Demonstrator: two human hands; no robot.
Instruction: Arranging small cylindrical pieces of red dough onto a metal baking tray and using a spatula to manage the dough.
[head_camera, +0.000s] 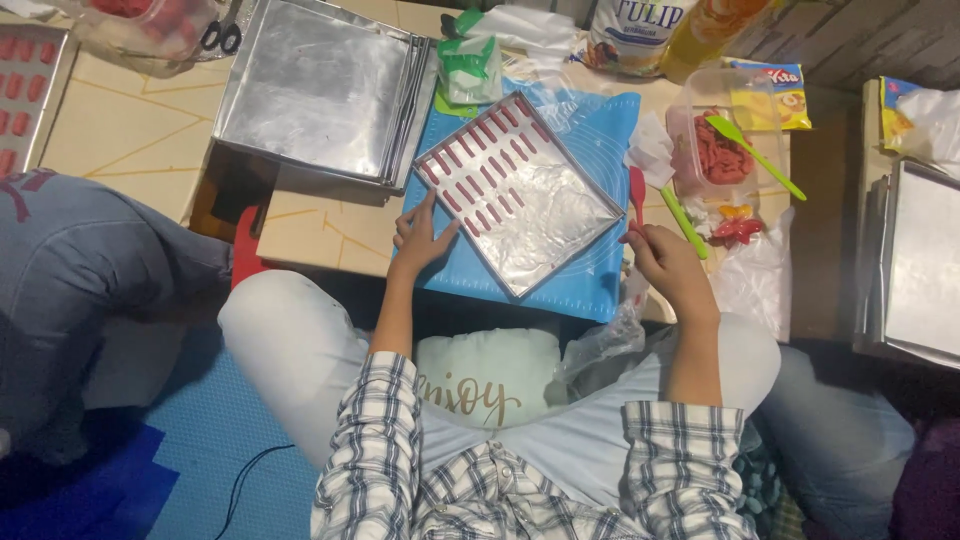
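Baking tray (545, 215) touching left hand (420, 240)

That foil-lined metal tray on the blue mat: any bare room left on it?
Yes: the foil-lined metal tray is bare below the rows of red strips, near the right hand. The red strips crowd its upper left corner.

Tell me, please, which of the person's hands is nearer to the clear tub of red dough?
Right. The right hand holds a red spatula just below the tub; the left hand rests on the baking tray's far-left corner.

Tray (540, 215) on mat (600, 140)
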